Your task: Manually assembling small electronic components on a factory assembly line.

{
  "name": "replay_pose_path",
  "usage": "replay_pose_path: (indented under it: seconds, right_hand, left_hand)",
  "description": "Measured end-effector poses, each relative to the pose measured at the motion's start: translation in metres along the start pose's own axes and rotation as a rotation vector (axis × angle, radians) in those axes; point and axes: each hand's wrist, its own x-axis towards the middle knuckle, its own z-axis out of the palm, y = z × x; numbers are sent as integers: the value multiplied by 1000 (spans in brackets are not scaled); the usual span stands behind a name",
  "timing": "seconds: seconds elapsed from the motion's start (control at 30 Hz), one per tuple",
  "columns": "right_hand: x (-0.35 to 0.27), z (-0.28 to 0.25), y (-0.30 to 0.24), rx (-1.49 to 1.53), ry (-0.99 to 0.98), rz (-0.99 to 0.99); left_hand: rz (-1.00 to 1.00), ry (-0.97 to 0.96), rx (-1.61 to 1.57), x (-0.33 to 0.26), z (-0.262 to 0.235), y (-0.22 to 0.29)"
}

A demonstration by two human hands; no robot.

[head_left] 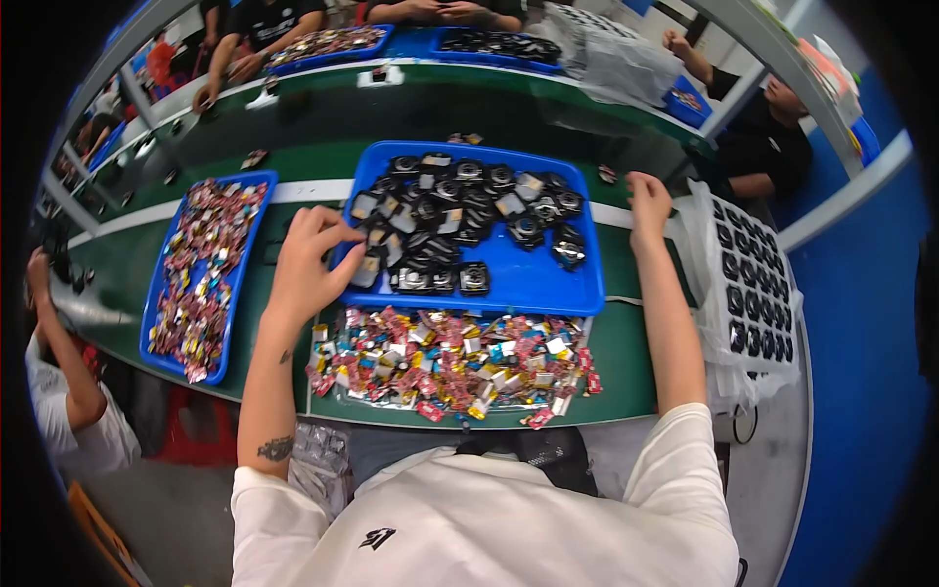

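A blue tray [548,279] in front of me holds many small black camera-like housings [469,201], some with round lens-like faces, others with pale squares. My left hand [318,256] reaches over the tray's left rim, thumb and forefinger bent close together beside the housings. Whatever those fingertips hold, if anything, is hidden. Off the tray's right side, my right hand [648,203] is raised with its fingers curled in; its contents cannot be seen. Between the tray and me lies a pile of small red circuit boards with silver and yellow pieces [460,362].
A second blue tray [156,313] of similar boards stands at left. Stacked white trays of black parts [748,284] sit at right. A green conveyor belt [323,127] carries scattered parts behind. Co-workers sit across the belt and at both sides; grey frame posts [846,196] rise nearby.
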Motion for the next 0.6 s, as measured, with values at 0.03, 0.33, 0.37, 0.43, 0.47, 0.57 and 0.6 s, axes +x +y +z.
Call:
replay_pose_path:
  seconds: [0.03, 0.33, 0.37, 0.43, 0.47, 0.57, 0.6]
  right_hand:
    - [-15, 4, -18, 109, -78, 34]
    - [-117, -17, -73, -62, -384, -181]
    - [-120, -14, -76, -94, -398, -236]
    - [-121, -10, -77, -137, -410, -307]
    - [-122, -10, -79, -124, -417, -307]
    - [-124, -13, -77, -117, -423, -312]
    - [-125, -12, -78, -112, -430, -308]
  left_hand:
    - [-3, 3, 2, -3, -4, 6]
    - [-104, -193, -34, -48, -21, 83]
    - [-134, -168, -58, -54, -15, 84]
    - [-194, -111, -131, -61, -7, 84]
    - [-207, -123, -119, -63, -6, 83]
    - [-227, -41, -173, -64, -4, 85]
    - [-235, -43, -167, -64, -4, 88]
